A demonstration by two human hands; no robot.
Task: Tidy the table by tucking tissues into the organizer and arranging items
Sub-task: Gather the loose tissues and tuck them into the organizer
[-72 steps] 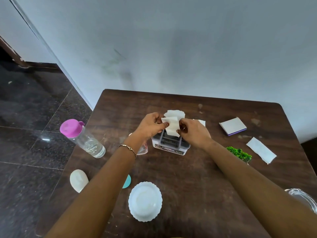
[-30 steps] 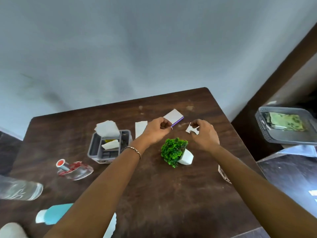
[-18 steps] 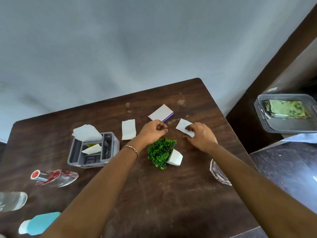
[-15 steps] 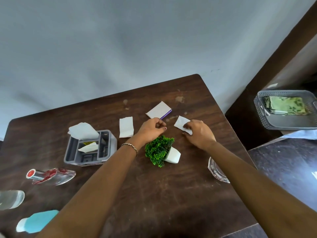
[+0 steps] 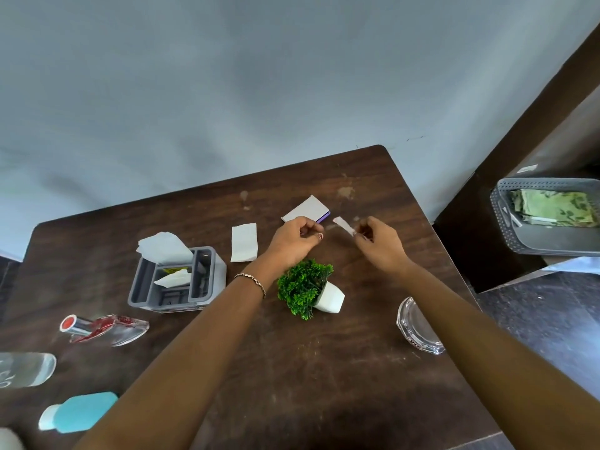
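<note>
My right hand [image 5: 378, 243] pinches a small folded tissue [image 5: 344, 225] in its fingertips, lifted above the table [image 5: 324, 368] near the far right corner, while my left hand [image 5: 293, 240] is loosely curled with nothing in it, just beside the white pad [image 5: 305, 209]. The grey organizer [image 5: 177, 280] sits toward the left edge with two tissues already poking out. Another tissue [image 5: 244, 242] lies flat between it and my left hand, the toppled plant [image 5: 306, 287] nearer me.

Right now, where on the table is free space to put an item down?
The near middle of the table is bare, between the plant and glass dish. The far strip behind the organizer is free too. Around the flat tissue and notepad it is crowded.
</note>
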